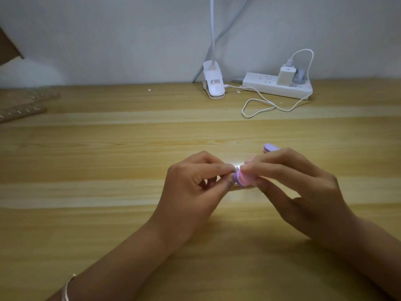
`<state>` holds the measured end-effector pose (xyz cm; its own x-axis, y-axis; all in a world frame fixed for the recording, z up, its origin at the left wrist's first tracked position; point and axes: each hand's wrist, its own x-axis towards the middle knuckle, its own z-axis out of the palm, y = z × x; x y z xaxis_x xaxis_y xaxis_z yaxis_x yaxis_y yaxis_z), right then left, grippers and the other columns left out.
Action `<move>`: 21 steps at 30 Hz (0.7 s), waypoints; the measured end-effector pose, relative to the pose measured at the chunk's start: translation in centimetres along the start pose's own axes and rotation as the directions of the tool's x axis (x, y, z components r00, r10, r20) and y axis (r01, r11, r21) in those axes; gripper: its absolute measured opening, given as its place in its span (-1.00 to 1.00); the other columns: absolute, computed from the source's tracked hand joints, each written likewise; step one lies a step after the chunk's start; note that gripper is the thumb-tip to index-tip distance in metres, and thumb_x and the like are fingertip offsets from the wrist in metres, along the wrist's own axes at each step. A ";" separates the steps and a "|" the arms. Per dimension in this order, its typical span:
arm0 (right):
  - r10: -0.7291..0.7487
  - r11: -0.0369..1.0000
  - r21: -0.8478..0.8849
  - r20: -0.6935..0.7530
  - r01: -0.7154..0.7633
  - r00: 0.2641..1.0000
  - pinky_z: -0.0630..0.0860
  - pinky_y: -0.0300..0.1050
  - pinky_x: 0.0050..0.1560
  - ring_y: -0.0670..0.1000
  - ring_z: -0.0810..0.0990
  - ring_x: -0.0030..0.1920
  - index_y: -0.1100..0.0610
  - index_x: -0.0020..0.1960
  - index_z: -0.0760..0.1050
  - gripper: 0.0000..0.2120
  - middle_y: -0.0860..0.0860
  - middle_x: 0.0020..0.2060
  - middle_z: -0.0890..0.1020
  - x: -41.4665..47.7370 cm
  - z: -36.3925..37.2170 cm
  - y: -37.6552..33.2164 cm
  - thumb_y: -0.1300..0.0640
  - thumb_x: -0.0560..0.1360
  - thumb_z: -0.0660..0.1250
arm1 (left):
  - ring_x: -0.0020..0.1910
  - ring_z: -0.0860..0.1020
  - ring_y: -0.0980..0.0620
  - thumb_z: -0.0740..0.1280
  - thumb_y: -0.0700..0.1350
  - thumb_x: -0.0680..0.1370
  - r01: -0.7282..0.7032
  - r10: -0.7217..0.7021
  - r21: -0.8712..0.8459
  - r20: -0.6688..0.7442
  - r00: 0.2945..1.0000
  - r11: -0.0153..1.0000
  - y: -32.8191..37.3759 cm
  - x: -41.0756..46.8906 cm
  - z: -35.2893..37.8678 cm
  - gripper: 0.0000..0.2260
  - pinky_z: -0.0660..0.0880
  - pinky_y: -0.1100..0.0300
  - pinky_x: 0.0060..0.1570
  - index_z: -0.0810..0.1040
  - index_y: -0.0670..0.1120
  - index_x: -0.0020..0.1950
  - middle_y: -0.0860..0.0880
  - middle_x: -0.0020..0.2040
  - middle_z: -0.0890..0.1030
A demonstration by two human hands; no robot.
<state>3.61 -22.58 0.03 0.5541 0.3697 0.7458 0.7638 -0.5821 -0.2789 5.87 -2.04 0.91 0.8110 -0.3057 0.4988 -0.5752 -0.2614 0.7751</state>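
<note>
Over the middle of the wooden table [108,170] both my hands meet on a small pink and purple piece [243,178], which looks like a short stack of round discs. My right hand [299,187] grips its right side with thumb and fingers curled round it. My left hand [193,190] pinches its left, purple end with thumb and forefinger. Behind my right hand's fingers a purple rounded piece [270,147] sticks up; what holds it is hidden.
At the back stands a white clip lamp [213,83] with its neck rising up the wall. A white power strip [275,85] with a charger and a looping white cable [260,107] lies back right. Brown strips [21,105] lie at the left edge.
</note>
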 end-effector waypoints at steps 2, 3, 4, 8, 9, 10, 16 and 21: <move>-0.016 1.000 -0.014 0.005 0.017 1.000 0.55 0.04 0.20 -0.01 0.64 0.06 0.26 0.13 0.65 -0.82 0.09 0.00 0.67 0.0 -0.1 0.1 0.38 0.56 0.36 | -0.29 0.56 0.02 0.47 -0.25 0.46 0.006 -0.006 -0.011 -0.002 1.000 1.000 0.0 0.1 0.0 -0.87 0.37 0.38 -0.34 0.73 -0.05 -0.05 0.06 -0.23 0.63; -0.007 1.000 -0.016 -0.003 0.007 1.000 0.56 0.07 0.17 0.01 0.65 0.05 0.26 0.14 0.64 -0.81 0.09 0.00 0.66 0.1 -0.2 0.2 0.38 0.55 0.37 | -0.30 0.56 0.03 0.48 -0.24 0.47 0.008 -0.008 -0.009 -0.001 1.000 1.000 0.0 0.1 0.0 -0.88 0.36 0.38 -0.34 0.73 -0.05 -0.06 0.06 -0.23 0.63; -0.002 1.000 -0.014 -0.010 0.002 1.000 0.57 0.08 0.16 0.04 0.65 0.04 0.27 0.14 0.64 -0.81 0.09 0.00 0.66 0.1 -0.2 0.2 0.38 0.55 0.37 | -0.30 0.55 0.03 0.48 -0.23 0.47 0.007 -0.007 -0.006 0.004 1.000 1.000 0.0 0.1 0.0 -0.89 0.36 0.38 -0.34 0.74 -0.06 -0.06 0.05 -0.23 0.62; -0.051 0.998 -0.039 0.016 0.052 0.999 0.53 -0.05 0.23 0.03 0.64 0.06 0.27 0.11 0.66 -0.82 0.13 0.00 0.67 0.2 -0.1 0.1 0.39 0.56 0.36 | -0.31 0.53 0.02 0.48 -0.25 0.46 -0.003 0.003 0.008 0.026 1.000 1.000 -0.2 0.0 0.2 -0.87 0.35 0.36 -0.35 0.74 -0.06 -0.05 0.04 -0.24 0.62; -0.039 0.998 -0.048 0.021 0.040 0.999 0.55 -0.01 0.21 0.04 0.65 0.05 0.27 0.11 0.66 -0.81 0.13 0.00 0.67 0.3 -0.3 0.4 0.41 0.54 0.37 | -0.32 0.53 0.04 0.48 -0.25 0.46 0.002 -0.002 0.021 0.031 1.000 1.000 -0.2 0.0 0.3 -0.87 0.35 0.37 -0.35 0.74 -0.06 -0.06 0.04 -0.24 0.62; -0.019 0.999 -0.050 0.021 0.020 1.000 0.56 0.04 0.19 0.04 0.65 0.04 0.27 0.11 0.66 -0.80 0.13 0.00 0.67 0.3 -0.4 0.6 0.41 0.52 0.38 | -0.33 0.53 0.06 0.49 -0.25 0.46 0.008 -0.009 0.029 0.032 0.999 1.000 -0.2 0.0 0.3 -0.88 0.34 0.39 -0.34 0.74 -0.06 -0.07 0.05 -0.25 0.61; -0.064 0.997 -0.029 0.045 0.065 0.997 0.49 -0.07 0.29 0.04 0.64 0.08 0.27 0.11 0.67 -0.81 0.12 0.01 0.66 0.0 0.2 0.1 0.40 0.56 0.35 | -0.32 0.55 0.07 0.46 -0.17 0.46 -0.006 0.005 0.023 0.040 0.999 1.000 -0.2 -0.1 0.4 -0.89 0.34 0.40 -0.33 0.75 -0.02 -0.05 0.06 -0.25 0.63; -0.008 1.000 -0.021 0.019 0.009 1.000 0.54 0.01 0.22 0.06 0.66 0.04 0.26 0.11 0.66 -0.80 0.12 0.01 0.67 0.2 -0.2 0.4 0.40 0.52 0.39 | -0.31 0.55 0.07 0.47 -0.22 0.46 -0.005 0.003 0.027 0.053 0.999 1.000 -0.1 -0.2 0.4 -0.87 0.34 0.41 -0.32 0.74 -0.03 -0.07 0.06 -0.25 0.63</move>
<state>3.93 -22.87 0.20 0.5541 0.3881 0.7364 0.7612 -0.5943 -0.2595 5.76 -2.36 0.59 0.8023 -0.3551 0.4799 -0.5817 -0.2845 0.7620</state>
